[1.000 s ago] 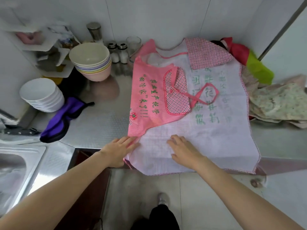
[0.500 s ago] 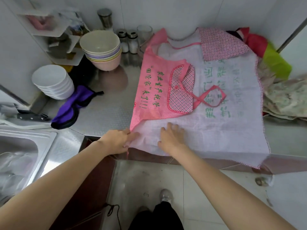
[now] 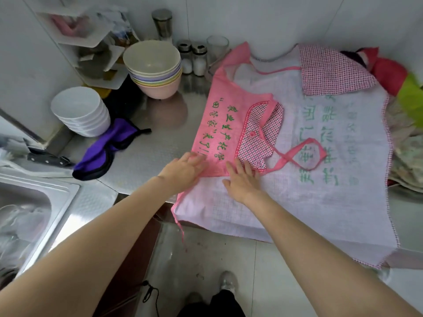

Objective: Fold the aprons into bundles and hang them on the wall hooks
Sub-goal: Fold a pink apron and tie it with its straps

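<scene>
Hands lie flat on a pink apron [image 3: 309, 156] spread across the middle and right of the frame, over a steel counter [image 3: 146, 156]. The left hand [image 3: 185, 169] rests with straight fingers on the lower edge of the folded-over pink flap with green lettering, holding nothing. The right hand [image 3: 242, 179] sits just beside it, fingers spread and straight, pressing the cloth near the checked pocket [image 3: 258, 138]; it grips nothing either. The apron's pale inner side faces up over most of its area, its lower edge hangs off the front of the counter, and a pink strap [image 3: 304, 156] loops across it right of the pocket.

At upper center a stack of pastel bowls [image 3: 153, 67] stands near two shakers [image 3: 192, 58] and a glass [image 3: 217, 45]. A stack of white bowls [image 3: 80, 110] sits at the left, with a purple cloth [image 3: 103, 152] just beside it and a knife [image 3: 48, 157] further left. A sink [image 3: 29, 207] fills the lower left. More crumpled fabric, red and green [image 3: 398, 81], lies at the upper right edge, touching the apron.
</scene>
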The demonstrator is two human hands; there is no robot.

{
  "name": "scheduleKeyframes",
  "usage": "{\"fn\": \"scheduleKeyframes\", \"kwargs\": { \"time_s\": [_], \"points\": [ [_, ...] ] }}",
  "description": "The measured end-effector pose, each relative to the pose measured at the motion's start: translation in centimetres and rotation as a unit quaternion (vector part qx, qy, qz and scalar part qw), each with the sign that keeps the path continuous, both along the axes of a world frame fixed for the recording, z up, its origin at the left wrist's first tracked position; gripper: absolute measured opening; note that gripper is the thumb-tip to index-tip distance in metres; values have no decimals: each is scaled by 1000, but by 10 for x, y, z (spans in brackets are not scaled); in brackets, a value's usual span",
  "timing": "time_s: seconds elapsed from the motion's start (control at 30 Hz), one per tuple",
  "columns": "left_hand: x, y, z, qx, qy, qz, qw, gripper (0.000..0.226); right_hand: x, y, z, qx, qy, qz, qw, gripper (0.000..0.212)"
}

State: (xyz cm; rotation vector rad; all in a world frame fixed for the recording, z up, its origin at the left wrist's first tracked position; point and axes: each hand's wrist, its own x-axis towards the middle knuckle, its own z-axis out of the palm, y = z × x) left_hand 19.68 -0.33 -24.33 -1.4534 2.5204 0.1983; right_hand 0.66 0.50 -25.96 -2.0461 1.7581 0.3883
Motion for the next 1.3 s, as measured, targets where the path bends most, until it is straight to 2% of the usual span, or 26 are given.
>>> {"fn": "scheduleKeyframes", "kwargs": {
  "time_s": [0.07,0.13,0.2,0.27,0.3,0.37,0.47,0.6,0.7,0.8,0.87,0.93,0.97,1.03,1.1,1.2,1.3],
  "points": [
    [-4,-1,-6,47,-88,8,995,62,1,-6,-2,10,0,27,1000,59],
    [-4,-1,-10,79,-91,35,992,66,2,-16,0,-5,-1,49,999,58],
    [1,-3,-14,90,-58,43,993,65,0,-26,11,-102,-6,40,994,51],
    [3,-10,-17,49,51,76,995,71,-2,-41,26,-235,-24,13,972,41],
    [4,-14,-18,23,108,104,988,71,-4,-50,34,-264,-47,-2,963,39],
    [3,-25,-18,18,165,209,964,57,-5,-80,50,-252,-104,-27,962,39],
    [-1,-37,-9,92,179,322,925,55,2,-135,69,-213,-161,-62,962,47],
    [7,-51,-11,92,191,373,903,37,21,-199,77,-173,-178,-58,967,60],
    [12,-59,-9,94,198,374,901,26,29,-234,76,-118,-193,-148,963,68],
    [17,-66,-10,119,203,362,902,21,41,-263,70,-16,-293,-217,931,55],
    [24,-69,-12,154,216,357,896,14,48,-277,73,-32,-319,-214,923,35],
    [32,-70,-16,199,271,379,862,8,61,-287,85,-106,-339,-149,923,20],
    [35,-71,-16,213,293,392,845,16,69,-291,90,-134,-357,-122,916,26],
    [41,-71,-16,228,290,399,839,26,84,-291,97,-154,-372,-81,912,29],
    [45,-72,-17,248,267,389,846,28,91,-284,96,-155,-329,-54,930,17],
    [46,-75,-14,256,230,379,859,28,86,-268,84,-129,-196,-26,972,41],
    [35,-79,-6,223,215,399,863,21,65,-235,71,-119,-76,2,990,59]
  ]
}}
